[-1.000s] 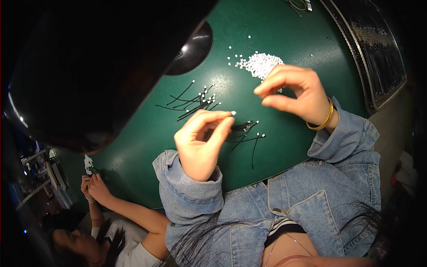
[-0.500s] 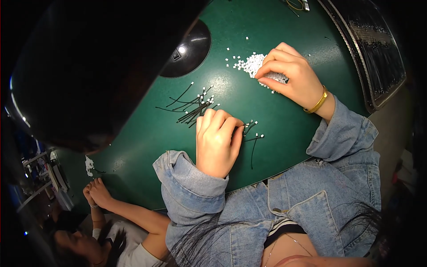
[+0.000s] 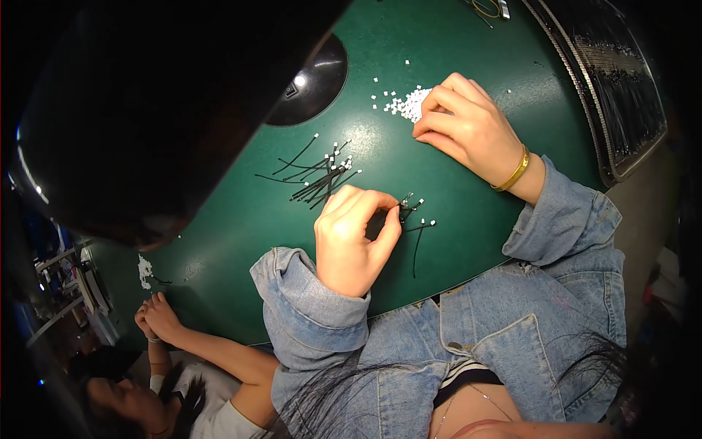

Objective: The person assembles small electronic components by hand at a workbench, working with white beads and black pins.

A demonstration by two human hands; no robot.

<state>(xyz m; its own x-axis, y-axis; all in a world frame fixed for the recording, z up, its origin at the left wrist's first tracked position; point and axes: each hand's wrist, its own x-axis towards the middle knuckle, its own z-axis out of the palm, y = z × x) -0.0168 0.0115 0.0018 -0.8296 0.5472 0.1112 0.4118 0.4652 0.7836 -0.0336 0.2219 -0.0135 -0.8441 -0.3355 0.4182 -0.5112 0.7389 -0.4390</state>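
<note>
Now our left hand (image 3: 349, 235) curls, thumb and forefinger drawn close, right at the small cluster of black wires (image 3: 412, 210) on the bench (image 3: 461, 197), while our right hand (image 3: 469, 128) bends over the heap of white pieces (image 3: 407, 107); we cannot tell whether either grips anything. Compared with half a second ago, our right hand hides more of the heap.

Looks like a workshop for small-parts assy: green worktable (image 3: 468, 219) w/ a pile of tiny white bits (image 3: 406, 107), a loose bunch of short black wires (image 3: 322, 179) w/ white tips, plus a big tray (image 3: 618, 95) packed w/ thin dark strands, far R. A co-worker (image 3: 159, 316) shares the table, L side, nr a 2nd white pile (image 3: 145, 271); cluttered shelves (image 3: 51, 256) in bkgd.
</note>
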